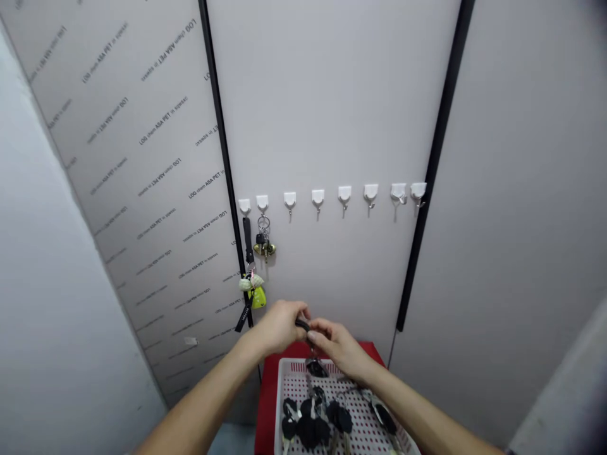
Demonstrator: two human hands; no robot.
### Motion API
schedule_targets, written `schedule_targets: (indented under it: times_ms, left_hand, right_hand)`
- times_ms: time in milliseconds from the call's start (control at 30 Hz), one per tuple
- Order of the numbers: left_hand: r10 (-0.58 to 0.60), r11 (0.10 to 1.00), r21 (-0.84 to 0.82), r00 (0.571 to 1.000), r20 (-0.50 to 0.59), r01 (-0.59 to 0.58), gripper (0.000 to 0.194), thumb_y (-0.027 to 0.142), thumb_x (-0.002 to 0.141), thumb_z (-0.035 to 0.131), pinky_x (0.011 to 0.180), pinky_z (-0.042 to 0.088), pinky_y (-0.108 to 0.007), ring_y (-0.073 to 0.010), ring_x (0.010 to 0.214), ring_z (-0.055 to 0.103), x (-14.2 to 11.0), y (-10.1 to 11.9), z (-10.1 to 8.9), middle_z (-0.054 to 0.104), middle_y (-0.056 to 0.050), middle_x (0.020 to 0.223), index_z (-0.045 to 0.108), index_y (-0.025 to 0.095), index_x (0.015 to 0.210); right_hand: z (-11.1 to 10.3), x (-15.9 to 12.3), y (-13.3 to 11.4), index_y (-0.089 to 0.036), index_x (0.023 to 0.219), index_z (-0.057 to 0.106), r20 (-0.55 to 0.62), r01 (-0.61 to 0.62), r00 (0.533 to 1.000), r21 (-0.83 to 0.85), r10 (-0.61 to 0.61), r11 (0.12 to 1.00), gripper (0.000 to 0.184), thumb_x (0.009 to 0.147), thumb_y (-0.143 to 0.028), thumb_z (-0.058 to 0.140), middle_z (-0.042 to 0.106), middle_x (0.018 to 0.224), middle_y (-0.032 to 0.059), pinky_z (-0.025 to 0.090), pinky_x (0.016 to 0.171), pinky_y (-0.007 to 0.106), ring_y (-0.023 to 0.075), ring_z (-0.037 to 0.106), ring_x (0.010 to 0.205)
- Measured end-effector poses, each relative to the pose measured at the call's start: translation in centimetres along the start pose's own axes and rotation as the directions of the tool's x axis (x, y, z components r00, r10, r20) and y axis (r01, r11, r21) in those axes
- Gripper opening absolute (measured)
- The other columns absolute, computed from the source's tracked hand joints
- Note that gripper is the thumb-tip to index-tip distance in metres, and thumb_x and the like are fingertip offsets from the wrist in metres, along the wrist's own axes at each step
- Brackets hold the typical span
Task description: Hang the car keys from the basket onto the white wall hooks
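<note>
My left hand (279,327) and my right hand (336,344) meet above a white perforated basket (365,430). Both pinch a small black key fob or strap (302,325), and a bunch of keys (315,366) dangles below it. Several black-headed keys (310,423) lie in the basket. On the wall ahead runs a row of white hooks (317,197). The leftmost hook carries a black lanyard with a yellow-green tag (257,296). The second hook holds a key bunch with brass pieces (264,243). The other hooks are bare.
The basket sits on a red stool or stand (266,395). Grey wall panels with black vertical strips (222,158) surround the hooks. The left panel (142,158) carries printed protective film.
</note>
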State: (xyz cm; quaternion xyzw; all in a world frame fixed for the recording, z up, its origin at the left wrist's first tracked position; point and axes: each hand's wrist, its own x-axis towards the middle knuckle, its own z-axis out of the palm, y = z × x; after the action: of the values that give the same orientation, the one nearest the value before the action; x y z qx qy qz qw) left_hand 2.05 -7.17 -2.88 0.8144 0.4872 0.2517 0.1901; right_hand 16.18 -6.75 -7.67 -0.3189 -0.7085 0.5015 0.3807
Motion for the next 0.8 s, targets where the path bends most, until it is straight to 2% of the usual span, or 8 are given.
schedule_targets:
  times_ms: [67, 133, 233, 333, 467, 600, 733, 800]
  left_hand:
    - [-0.041, 0.983, -0.179, 0.995, -0.095, 0.024, 0.030, 0.013, 0.053, 0.050, 0.048, 0.033, -0.017, -0.0062, 0.051, 0.044, 0.1, 0.0, -0.9, 0.053, 0.003, 0.060, 0.049, 0.015, 0.084]
    - [-0.139, 0.913, -0.405, 0.970, -0.199, 0.048, 0.037, 0.016, 0.057, 0.049, 0.047, 0.035, -0.017, -0.0055, 0.050, 0.044, 0.3, 0.0, -1.2, 0.053, 0.001, 0.063, 0.043, 0.014, 0.093]
    - [-0.224, 0.803, -0.595, 0.940, -0.255, 0.030, 0.033, 0.021, 0.061, 0.048, 0.053, 0.039, -0.019, -0.0070, 0.058, 0.049, 0.7, -0.1, -0.8, 0.055, -0.003, 0.073, 0.043, 0.012, 0.092]
    - [-0.172, 0.793, -0.607, 0.934, -0.313, -0.058, 0.024, 0.019, 0.060, 0.049, 0.066, 0.039, -0.021, -0.0098, 0.071, 0.050, 1.6, 0.1, -0.6, 0.057, -0.005, 0.080, 0.050, 0.011, 0.083]
    - [-0.195, 0.820, -0.560, 0.866, -0.461, -0.114, 0.023, 0.023, 0.065, 0.043, 0.068, 0.038, -0.021, -0.0102, 0.071, 0.051, 3.6, 0.5, -2.0, 0.059, -0.003, 0.077, 0.054, 0.012, 0.082]
    - [-0.209, 0.902, -0.430, 0.831, -0.516, -0.040, 0.025, 0.026, 0.066, 0.039, 0.061, 0.038, -0.020, -0.0102, 0.065, 0.050, 5.1, 0.4, -3.4, 0.059, -0.002, 0.072, 0.057, 0.012, 0.078]
    - [-0.243, 0.941, -0.330, 0.822, -0.516, 0.071, 0.026, 0.025, 0.067, 0.038, 0.057, 0.037, -0.020, -0.0103, 0.060, 0.049, 5.8, 0.2, -3.4, 0.059, -0.003, 0.068, 0.057, 0.011, 0.077]
    - [-0.253, 0.945, -0.314, 0.814, -0.523, 0.092, 0.026, 0.024, 0.067, 0.037, 0.058, 0.037, -0.020, -0.0104, 0.061, 0.049, 5.8, 0.2, -3.3, 0.059, -0.003, 0.068, 0.058, 0.012, 0.077]
  right_hand:
    - [0.1, 0.8, -1.2, -0.014, 0.071, 0.045, -0.042, 0.036, 0.998, 0.021, -0.035, 0.999, 0.022, 0.066, -0.035, 0.042, 0.042, 0.053, -0.0042, 0.035, 0.046, 0.019, 0.0042, 0.039, 0.044]
    - [0.1, 1.9, -2.7, -0.014, 0.070, 0.044, -0.127, 0.078, 0.989, 0.036, -0.073, 0.996, 0.021, 0.065, -0.035, 0.042, 0.042, 0.052, -0.0045, 0.035, 0.044, 0.018, 0.0038, 0.039, 0.042]
    - [-0.2, 4.0, -5.4, -0.015, 0.070, 0.042, -0.245, 0.146, 0.961, 0.054, -0.129, 0.988, 0.020, 0.063, -0.033, 0.044, 0.043, 0.051, -0.0050, 0.036, 0.042, 0.018, 0.0036, 0.040, 0.041]
    - [-0.4, 6.4, -7.9, -0.015, 0.069, 0.042, -0.298, 0.209, 0.938, 0.075, -0.178, 0.975, 0.018, 0.062, -0.032, 0.045, 0.045, 0.051, -0.0054, 0.035, 0.039, 0.016, 0.0029, 0.040, 0.039]
    - [-0.6, 9.0, -10.4, -0.016, 0.065, 0.040, -0.359, 0.214, 0.917, 0.079, -0.173, 0.974, 0.013, 0.062, -0.028, 0.044, 0.046, 0.050, -0.0059, 0.033, 0.033, 0.014, 0.0026, 0.040, 0.036]
    - [-1.1, 10.7, -11.4, -0.016, 0.061, 0.040, -0.437, 0.147, 0.891, 0.021, -0.123, 0.989, 0.011, 0.063, -0.026, 0.044, 0.044, 0.047, -0.0059, 0.031, 0.031, 0.014, 0.0025, 0.039, 0.033]
    - [-1.7, 11.6, -11.1, -0.015, 0.056, 0.040, -0.444, 0.067, 0.892, -0.052, -0.083, 0.996, 0.013, 0.063, -0.026, 0.044, 0.043, 0.044, -0.0052, 0.029, 0.029, 0.013, 0.0028, 0.039, 0.032]
    - [-1.8, 11.8, -10.9, -0.015, 0.056, 0.040, -0.447, 0.074, 0.889, -0.070, -0.098, 0.995, 0.013, 0.063, -0.026, 0.044, 0.043, 0.044, -0.0051, 0.029, 0.029, 0.013, 0.0030, 0.040, 0.032]
